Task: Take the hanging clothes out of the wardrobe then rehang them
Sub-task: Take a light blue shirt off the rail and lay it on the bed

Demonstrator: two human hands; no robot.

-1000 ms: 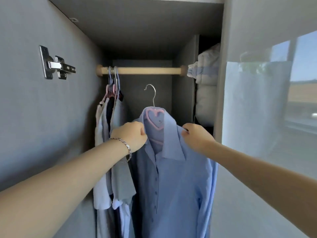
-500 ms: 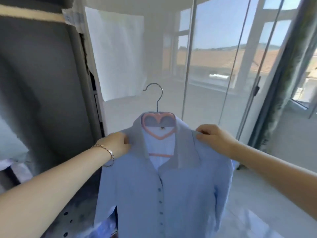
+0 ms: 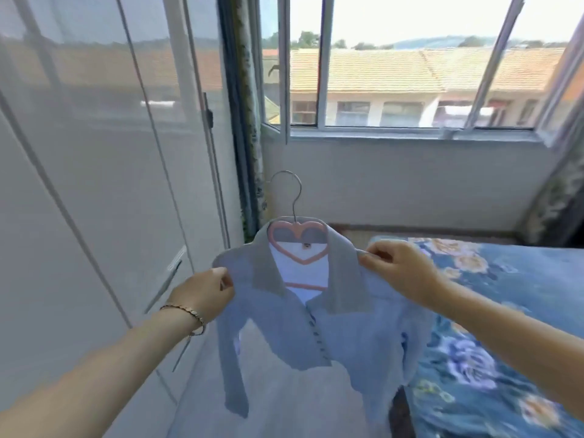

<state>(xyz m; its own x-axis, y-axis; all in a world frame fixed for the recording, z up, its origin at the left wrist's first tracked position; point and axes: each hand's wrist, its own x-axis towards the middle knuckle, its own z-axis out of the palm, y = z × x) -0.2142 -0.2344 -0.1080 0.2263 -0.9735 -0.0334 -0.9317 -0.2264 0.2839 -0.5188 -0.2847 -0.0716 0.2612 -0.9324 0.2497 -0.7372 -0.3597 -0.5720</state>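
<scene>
The blue shirt (image 3: 347, 336) looks light and limp. It drapes off its pink hanger (image 3: 298, 245) with the sleeves dangling, so I'd judge it weighs next to nothing but would slide off if tipped. The stiff part is the hanger. Its shoulders under the cloth, or the wire hook (image 3: 295, 191) standing up at twelve o'clock, are the sure places to take hold. The buttons run down the front and the collar is spread open.

The shirt is held up in mid-air in front of the person, out of the wardrobe. The left hand (image 3: 205, 292) is at nine o'clock of the collar, fingers curled and pinching the shoulder seam there. The right hand (image 3: 401, 270) is at three o'clock, thumb and fingertips nipping the other shoulder. The garment hangs between and below them, and the hook is free of any rail.

A floral-covered bed (image 3: 493, 327) lies at four o'clock, just beside the hem. White doors (image 3: 94, 184) stand at nine o'clock, and an open window (image 3: 395, 90) is at twelve.
</scene>
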